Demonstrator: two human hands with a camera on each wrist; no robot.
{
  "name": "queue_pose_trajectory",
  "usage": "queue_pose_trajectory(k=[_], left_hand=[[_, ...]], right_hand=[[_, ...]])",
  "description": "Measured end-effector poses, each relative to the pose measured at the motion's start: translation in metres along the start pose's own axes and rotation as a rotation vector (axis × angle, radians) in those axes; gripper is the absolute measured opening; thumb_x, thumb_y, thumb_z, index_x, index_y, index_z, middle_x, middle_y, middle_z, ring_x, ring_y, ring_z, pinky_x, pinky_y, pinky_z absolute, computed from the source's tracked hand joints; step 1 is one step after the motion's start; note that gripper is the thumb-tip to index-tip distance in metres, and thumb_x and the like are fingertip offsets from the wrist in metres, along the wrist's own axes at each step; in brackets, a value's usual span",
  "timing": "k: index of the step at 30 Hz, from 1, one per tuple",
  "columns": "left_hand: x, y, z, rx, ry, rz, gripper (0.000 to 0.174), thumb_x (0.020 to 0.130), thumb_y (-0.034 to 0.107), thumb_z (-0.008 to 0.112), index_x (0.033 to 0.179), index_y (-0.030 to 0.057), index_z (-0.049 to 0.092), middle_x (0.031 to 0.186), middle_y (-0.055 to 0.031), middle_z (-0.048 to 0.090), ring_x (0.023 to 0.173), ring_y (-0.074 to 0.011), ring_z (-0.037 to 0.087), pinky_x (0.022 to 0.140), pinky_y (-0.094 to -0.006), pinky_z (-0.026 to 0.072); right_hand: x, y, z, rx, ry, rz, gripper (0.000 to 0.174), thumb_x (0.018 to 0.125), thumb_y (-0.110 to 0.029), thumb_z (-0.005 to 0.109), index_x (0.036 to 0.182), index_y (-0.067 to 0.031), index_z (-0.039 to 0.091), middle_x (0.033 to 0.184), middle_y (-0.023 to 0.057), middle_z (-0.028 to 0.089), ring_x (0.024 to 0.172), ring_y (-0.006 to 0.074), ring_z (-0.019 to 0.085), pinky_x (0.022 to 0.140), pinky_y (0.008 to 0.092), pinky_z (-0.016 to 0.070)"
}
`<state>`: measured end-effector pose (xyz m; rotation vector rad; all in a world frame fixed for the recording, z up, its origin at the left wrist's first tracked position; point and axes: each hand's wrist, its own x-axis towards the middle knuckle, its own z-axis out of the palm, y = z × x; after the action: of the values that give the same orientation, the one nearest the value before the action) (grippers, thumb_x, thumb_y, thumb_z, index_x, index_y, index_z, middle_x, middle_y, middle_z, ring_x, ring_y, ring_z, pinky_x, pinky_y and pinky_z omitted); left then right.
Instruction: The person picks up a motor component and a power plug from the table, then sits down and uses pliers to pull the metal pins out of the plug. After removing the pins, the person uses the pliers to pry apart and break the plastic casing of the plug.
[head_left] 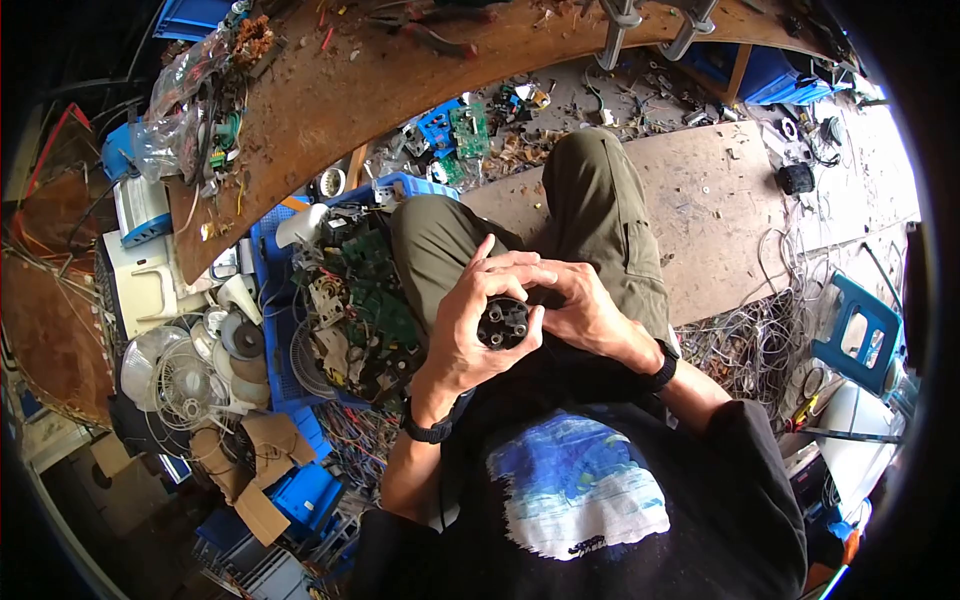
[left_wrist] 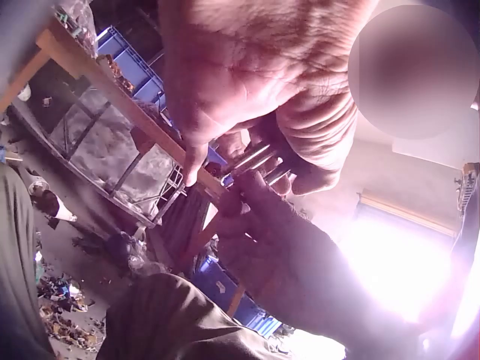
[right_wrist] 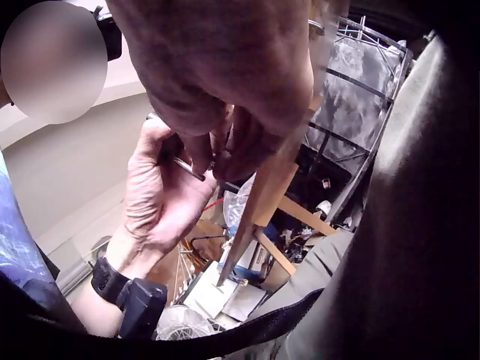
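A small round black part (head_left: 503,322) with holes in its face and metal pins is held over my lap. My left hand (head_left: 465,315) curls round its left side, fingers arched over the top. My right hand (head_left: 585,310) grips it from the right, fingertips meeting the left fingers. In the left wrist view the left hand (left_wrist: 255,75) fills the top, shiny metal pins (left_wrist: 255,159) stick out below it, and the right hand (left_wrist: 300,255) is underneath. In the right wrist view the right hand (right_wrist: 225,82) pinches a thin metal pin (right_wrist: 187,168) against the left hand (right_wrist: 161,202).
A blue crate (head_left: 268,250) with green circuit boards (head_left: 375,300) stands by my left knee. White fan parts (head_left: 175,375) lie further left. A rusty wooden bench (head_left: 400,70) runs across the top. Tangled wires (head_left: 760,330) and a blue stool (head_left: 860,335) are to the right.
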<state>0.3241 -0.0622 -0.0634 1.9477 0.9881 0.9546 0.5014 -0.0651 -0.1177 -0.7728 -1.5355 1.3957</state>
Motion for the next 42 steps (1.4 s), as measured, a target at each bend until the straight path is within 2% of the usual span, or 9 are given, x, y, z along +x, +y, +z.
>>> queue_pose_trajectory(k=[5, 7, 9, 15, 21, 25, 28, 33, 42], left_hand=[[0.001, 0.001, -0.003, 0.154, -0.051, 0.0, 0.039, 0.078, 0.002, 0.078, 0.107, 0.01, 0.052, 0.121, -0.0092, 0.068, 0.12, -0.0323, 0.063, 0.117, -0.0605, 0.0339], [0.005, 0.008, -0.004, 0.215, -0.072, -0.013, 0.038, 0.079, -0.001, 0.075, 0.107, 0.0076, 0.051, 0.122, -0.0117, 0.07, 0.121, -0.0338, 0.063, 0.116, -0.0566, 0.036], [0.005, 0.01, -0.002, 0.264, -0.102, -0.074, 0.042, 0.075, 0.001, 0.078, 0.108, 0.0088, 0.054, 0.126, -0.006, 0.066, 0.124, -0.0302, 0.06, 0.116, -0.0578, 0.035], [0.006, 0.014, 0.0, 0.361, -0.133, -0.103, 0.042, 0.075, 0.001, 0.077, 0.108, 0.0088, 0.053, 0.128, -0.0064, 0.066, 0.124, -0.0301, 0.06, 0.114, -0.0563, 0.0375], [0.006, 0.014, 0.002, 0.366, -0.108, -0.114, 0.041, 0.076, 0.002, 0.078, 0.108, 0.0087, 0.052, 0.127, -0.0071, 0.065, 0.122, -0.0305, 0.061, 0.113, -0.0553, 0.039], [0.0, 0.007, 0.004, 0.201, -0.032, -0.179, 0.04, 0.079, 0.004, 0.078, 0.109, 0.0083, 0.052, 0.125, -0.0089, 0.065, 0.117, -0.0321, 0.063, 0.112, -0.0542, 0.0402], [-0.002, 0.008, 0.004, 0.154, -0.021, -0.213, 0.038, 0.082, 0.006, 0.079, 0.108, 0.0073, 0.052, 0.124, -0.0108, 0.066, 0.114, -0.0319, 0.064, 0.112, -0.0523, 0.041], [-0.005, 0.009, 0.003, 0.029, 0.016, -0.297, 0.042, 0.08, 0.006, 0.082, 0.109, 0.0059, 0.051, 0.121, -0.013, 0.065, 0.112, -0.0316, 0.064, 0.111, -0.0498, 0.0429], [-0.005, 0.004, 0.007, 0.062, 0.003, -0.243, 0.044, 0.079, 0.004, 0.082, 0.11, 0.0049, 0.051, 0.117, -0.0137, 0.065, 0.109, -0.0313, 0.065, 0.11, -0.0486, 0.0444]], right_hand=[[-0.001, 0.012, 0.0, -0.034, 0.012, -0.065, 0.033, 0.078, 0.004, 0.074, 0.11, 0.0008, 0.068, 0.102, 0.0164, 0.071, 0.097, 0.0327, 0.07, 0.084, 0.0394, 0.0562], [0.0, 0.014, 0.0, -0.043, -0.009, -0.054, 0.025, 0.079, 0.003, 0.074, 0.103, 0.0016, 0.068, 0.101, 0.0176, 0.069, 0.094, 0.0345, 0.069, 0.081, 0.0397, 0.0554], [-0.001, 0.012, -0.001, -0.04, -0.037, -0.018, 0.023, 0.081, 0.002, 0.074, 0.104, 0.0015, 0.068, 0.099, 0.0167, 0.07, 0.091, 0.0338, 0.069, 0.079, 0.0395, 0.0548], [-0.004, 0.023, 0.006, 0.087, -0.005, 0.034, 0.021, 0.084, 0.002, 0.072, 0.105, 0.0011, 0.067, 0.09, 0.0144, 0.07, 0.084, 0.0198, 0.069, 0.078, 0.0335, 0.054], [-0.004, 0.025, 0.006, 0.098, 0.006, 0.049, 0.02, 0.085, 0.005, 0.071, 0.104, 0.0018, 0.068, 0.092, 0.0144, 0.071, 0.085, 0.0149, 0.068, 0.078, 0.033, 0.0543], [-0.005, 0.027, 0.007, 0.166, 0.017, 0.097, 0.021, 0.084, 0.005, 0.07, 0.104, 0.0026, 0.068, 0.094, 0.0151, 0.072, 0.086, 0.018, 0.07, 0.079, 0.0337, 0.0551], [-0.006, 0.029, 0.004, 0.047, -0.025, 0.038, 0.026, 0.082, 0.005, 0.073, 0.107, 0.0031, 0.069, 0.097, 0.0144, 0.073, 0.089, 0.0254, 0.072, 0.081, 0.0357, 0.0562], [-0.005, 0.025, 0.004, 0.099, 0.004, 0.035, 0.03, 0.081, 0.002, 0.076, 0.11, 0.003, 0.069, 0.097, 0.0148, 0.073, 0.089, 0.0244, 0.072, 0.08, 0.0358, 0.0569], [-0.006, 0.025, 0.0, 0.044, -0.009, 0.094, 0.031, 0.079, 0.005, 0.074, 0.109, 0.0031, 0.068, 0.096, 0.0142, 0.073, 0.088, 0.0214, 0.072, 0.079, 0.035, 0.0574]])
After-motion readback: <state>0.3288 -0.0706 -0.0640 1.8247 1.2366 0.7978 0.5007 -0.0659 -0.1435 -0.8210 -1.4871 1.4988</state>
